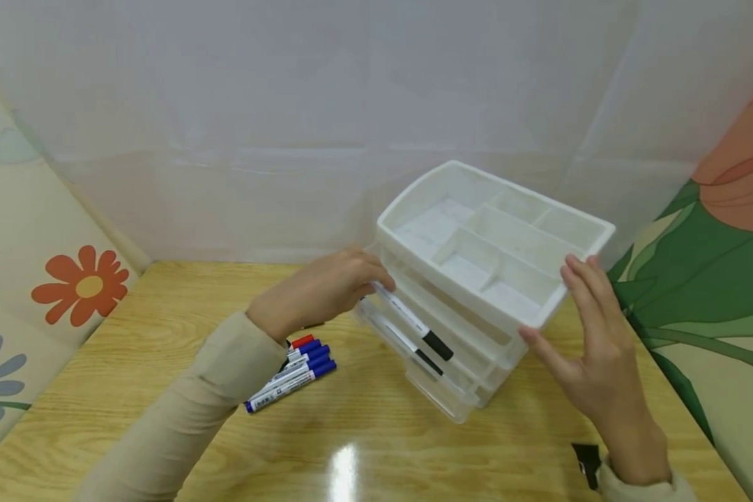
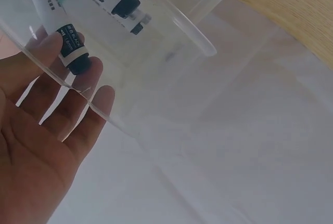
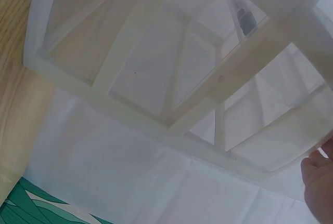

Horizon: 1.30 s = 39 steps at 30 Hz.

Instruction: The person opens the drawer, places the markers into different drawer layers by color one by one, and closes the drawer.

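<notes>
A white plastic drawer organizer (image 1: pixel 496 244) stands on the table with a divided tray on top. One clear drawer (image 1: pixel 442 401) is pulled out at its front, holding black-capped whiteboard markers (image 1: pixel 438 343). My left hand (image 1: pixel 329 282) reaches over the drawer's far left end and pinches the end of one whiteboard marker (image 2: pixel 73 47) between thumb and fingers. Through the clear wall its fingertips (image 2: pixel 104 99) show. At the organizer's front right corner rests my right hand (image 1: pixel 602 355), fingers fairly straight along the right rim and thumb against the front.
Several blue-capped markers and a red-capped one (image 1: pixel 302 341) lie in a bunch on the wooden table (image 1: pixel 276 460), left of the organizer. A small black piece (image 1: pixel 586 461) is beside the right sleeve. White sheeting (image 1: pixel 257 104) hangs behind; flower-printed panels (image 1: pixel 728 279) flank the table.
</notes>
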Tool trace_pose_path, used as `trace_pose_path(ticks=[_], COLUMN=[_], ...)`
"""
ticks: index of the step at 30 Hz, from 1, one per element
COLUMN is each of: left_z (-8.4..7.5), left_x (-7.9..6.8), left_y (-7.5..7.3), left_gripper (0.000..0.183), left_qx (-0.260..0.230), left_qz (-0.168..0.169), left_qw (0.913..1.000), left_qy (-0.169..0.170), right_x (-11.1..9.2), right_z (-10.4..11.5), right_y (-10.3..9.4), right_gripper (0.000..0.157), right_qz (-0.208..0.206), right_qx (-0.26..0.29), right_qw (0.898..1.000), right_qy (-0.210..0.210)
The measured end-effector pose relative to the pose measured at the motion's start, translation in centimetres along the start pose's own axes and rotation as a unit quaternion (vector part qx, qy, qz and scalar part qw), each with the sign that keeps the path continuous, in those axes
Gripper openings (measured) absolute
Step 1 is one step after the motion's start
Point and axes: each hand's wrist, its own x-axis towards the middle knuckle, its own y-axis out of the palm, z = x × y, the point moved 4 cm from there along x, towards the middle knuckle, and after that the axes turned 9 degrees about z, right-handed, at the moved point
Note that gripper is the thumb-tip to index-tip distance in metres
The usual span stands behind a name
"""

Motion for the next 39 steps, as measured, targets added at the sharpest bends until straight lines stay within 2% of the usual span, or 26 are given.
trace_pose_path(ticks=[12, 22, 28, 39], left_z=[0.2, 0.4, 0.8, 1.3], left_x=[0.0, -0.6, -1.0, -2.0], left_y=[0.1, 0.2, 0.4, 0.2], left_gripper=[0.028, 0.027, 0.024, 0.024], left_qx=[-0.013, 0.002, 0.003, 0.008], left_qz=[0.012, -0.001, -0.020, -0.075], left_qw=[0.9997, 0.9998, 0.9996, 0.9971], left_qy=[-0.016, -0.021, -0.019, 0.003], right_x=[-0.2, 0.1, 0.3, -0.1], right_z=[-0.3, 0.2, 0.6, 0.0], right_y=[0.0, 0.0, 0.0, 0.1], right_gripper=[0.083, 0.084, 0.084, 0.083], right_qz=[0.004, -0.006, -0.010, -0.007], right_qx=[-0.003, -0.003, 0.000, -0.002], right_qw=[1.000, 1.000, 1.000, 1.000], right_qy=[-0.003, 0.000, -0.002, -0.005])
